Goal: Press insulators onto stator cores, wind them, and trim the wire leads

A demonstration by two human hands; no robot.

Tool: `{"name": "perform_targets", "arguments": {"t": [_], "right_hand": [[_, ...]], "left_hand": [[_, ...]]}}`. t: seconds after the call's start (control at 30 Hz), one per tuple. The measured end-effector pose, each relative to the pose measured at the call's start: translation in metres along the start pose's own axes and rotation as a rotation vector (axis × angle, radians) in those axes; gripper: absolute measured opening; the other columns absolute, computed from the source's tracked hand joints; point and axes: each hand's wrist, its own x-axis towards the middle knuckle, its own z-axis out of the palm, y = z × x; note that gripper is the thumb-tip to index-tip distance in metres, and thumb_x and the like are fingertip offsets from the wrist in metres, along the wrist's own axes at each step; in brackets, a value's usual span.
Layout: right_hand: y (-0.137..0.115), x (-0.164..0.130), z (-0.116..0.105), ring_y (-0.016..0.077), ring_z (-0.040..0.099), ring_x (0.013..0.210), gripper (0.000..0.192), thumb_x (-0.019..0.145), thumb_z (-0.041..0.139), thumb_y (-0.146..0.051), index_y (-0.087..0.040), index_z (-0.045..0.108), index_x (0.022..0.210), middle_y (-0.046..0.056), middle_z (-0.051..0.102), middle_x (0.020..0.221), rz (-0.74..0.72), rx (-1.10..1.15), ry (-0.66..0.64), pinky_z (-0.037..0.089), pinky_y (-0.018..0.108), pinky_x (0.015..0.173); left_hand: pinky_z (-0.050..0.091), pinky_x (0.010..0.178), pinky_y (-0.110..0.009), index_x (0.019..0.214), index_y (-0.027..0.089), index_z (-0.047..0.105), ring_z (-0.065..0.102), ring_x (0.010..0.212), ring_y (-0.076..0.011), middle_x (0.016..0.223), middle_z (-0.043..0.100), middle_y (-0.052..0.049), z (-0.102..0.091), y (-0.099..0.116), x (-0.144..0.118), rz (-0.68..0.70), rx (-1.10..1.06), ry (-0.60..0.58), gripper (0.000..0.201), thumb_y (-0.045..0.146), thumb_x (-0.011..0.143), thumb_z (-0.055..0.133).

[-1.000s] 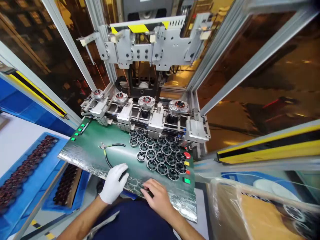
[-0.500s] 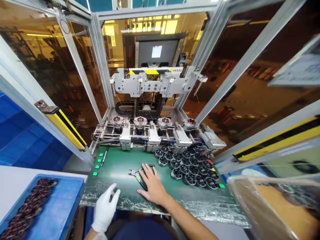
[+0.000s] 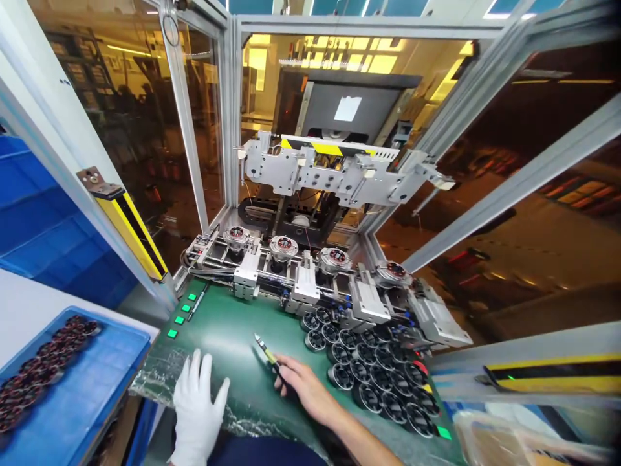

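Note:
My right hand [image 3: 303, 386], bare, is closed round the handles of the side cutters [image 3: 265, 349]. Their jaws point away to the upper left, over the green mat [image 3: 228, 327]. My left hand [image 3: 198, 395] wears a white glove and lies with fingers spread near the mat's front edge; nothing is in it. To the right of the cutters stand several round black-and-silver cups [image 3: 369, 372], packed close together. At the back, several round fixtures [image 3: 284, 247] in the machine carry ring-shaped parts with reddish windings.
A blue tray [image 3: 114, 388] with rows of dark red-and-black wound parts stands at the left. A pen-like tool [image 3: 197, 303] lies beside green squares on the mat. Yellow-and-black bars [image 3: 133, 233] flank the opening, and a white machine plate [image 3: 330, 171] hangs above the fixtures.
My right hand has taken hold of the side cutters, which lay on the mat under its fingers. My gloved left hand has flattened and spread its fingers. The view has tilted and shifted.

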Motion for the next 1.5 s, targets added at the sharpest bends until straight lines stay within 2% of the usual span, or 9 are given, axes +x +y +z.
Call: {"name": "perform_targets", "arguments": {"t": [0.1, 0.2, 0.4, 0.5, 0.6, 0.77, 1.33, 1.43, 1.5], "right_hand": [[-0.031, 0.018, -0.023, 0.0171, 0.066, 0.072, 0.054, 0.104, 0.018, -0.046, -0.011, 0.048, 0.133, 0.015, 0.064, 0.100, 0.037, 0.556, -0.130, 0.055, 0.029, 0.061], [-0.063, 0.042, -0.060, 0.0167, 0.063, 0.073, 0.057, 0.095, 0.044, -0.057, -0.014, 0.050, 0.131, 0.017, 0.061, 0.114, 0.093, 1.107, -0.212, 0.051, 0.028, 0.060], [-0.104, 0.121, -0.148, 0.0233, 0.065, 0.101, 0.059, 0.083, 0.071, -0.045, -0.017, 0.050, 0.130, 0.014, 0.061, 0.116, 0.209, 0.985, -0.334, 0.056, 0.039, 0.088], [-0.117, 0.169, -0.167, 0.0212, 0.068, 0.083, 0.046, 0.079, 0.072, -0.032, -0.015, 0.052, 0.116, 0.010, 0.064, 0.100, 0.315, 0.791, -0.280, 0.060, 0.037, 0.072], [-0.125, 0.207, -0.166, 0.0164, 0.063, 0.063, 0.023, 0.079, 0.061, -0.025, -0.012, 0.051, 0.096, 0.008, 0.064, 0.086, 0.410, 0.698, -0.255, 0.057, 0.030, 0.054], [-0.123, 0.234, -0.148, 0.0178, 0.064, 0.060, 0.018, 0.076, 0.055, -0.022, -0.012, 0.050, 0.091, 0.010, 0.065, 0.085, 0.501, 0.666, -0.254, 0.058, 0.031, 0.051], [-0.107, 0.247, -0.140, 0.0177, 0.064, 0.060, 0.012, 0.080, 0.053, -0.023, -0.013, 0.050, 0.086, 0.010, 0.066, 0.087, 0.532, 0.716, -0.254, 0.058, 0.032, 0.051], [-0.111, 0.240, -0.141, 0.0129, 0.058, 0.050, 0.014, 0.079, 0.054, -0.025, -0.011, 0.054, 0.080, 0.007, 0.063, 0.070, 0.418, 0.603, -0.273, 0.048, 0.021, 0.042], [-0.118, 0.223, -0.143, 0.0104, 0.053, 0.043, 0.017, 0.079, 0.056, -0.026, -0.009, 0.058, 0.078, 0.004, 0.058, 0.059, 0.348, 0.501, -0.390, 0.039, 0.016, 0.038]], "left_hand": [[0.047, 0.101, -0.050, 0.126, 0.018, 0.064, 0.056, 0.127, -0.0376, 0.139, 0.060, -0.013, -0.002, -0.006, -0.002, 0.155, 0.075, -0.116, 0.045, 0.040, 0.087, 0.060], [0.046, 0.101, -0.047, 0.127, 0.018, 0.065, 0.058, 0.125, -0.0356, 0.139, 0.061, -0.012, 0.000, -0.013, -0.002, 0.238, 0.119, -0.160, 0.046, 0.041, 0.088, 0.060], [0.042, 0.101, -0.043, 0.122, 0.021, 0.067, 0.057, 0.124, -0.0327, 0.136, 0.064, -0.009, 0.010, -0.017, 0.008, 0.286, 0.132, -0.104, 0.044, 0.046, 0.085, 0.062], [0.042, 0.098, -0.042, 0.116, 0.021, 0.070, 0.059, 0.121, -0.0324, 0.131, 0.067, -0.008, 0.015, -0.017, 0.017, 0.273, 0.129, -0.081, 0.041, 0.044, 0.083, 0.065], [0.044, 0.094, -0.041, 0.110, 0.020, 0.072, 0.061, 0.116, -0.0325, 0.127, 0.069, -0.008, 0.019, -0.018, 0.021, 0.288, 0.112, -0.050, 0.037, 0.042, 0.081, 0.066], [0.046, 0.090, -0.041, 0.106, 0.020, 0.072, 0.064, 0.110, -0.0322, 0.121, 0.072, -0.009, 0.024, -0.022, 0.023, 0.326, 0.072, -0.029, 0.033, 0.037, 0.078, 0.068], [0.047, 0.088, -0.044, 0.108, 0.014, 0.068, 0.063, 0.110, -0.0362, 0.119, 0.072, -0.014, 0.021, -0.016, 0.029, 0.294, -0.012, -0.040, 0.031, 0.026, 0.080, 0.069], [0.047, 0.088, -0.044, 0.110, 0.014, 0.067, 0.063, 0.110, -0.0358, 0.119, 0.072, -0.014, 0.022, -0.019, 0.030, 0.322, 0.007, -0.027, 0.034, 0.027, 0.079, 0.070], [0.047, 0.087, -0.043, 0.111, 0.015, 0.067, 0.063, 0.110, -0.0353, 0.120, 0.072, -0.014, 0.023, -0.021, 0.030, 0.332, 0.015, -0.016, 0.035, 0.028, 0.079, 0.070]]}}
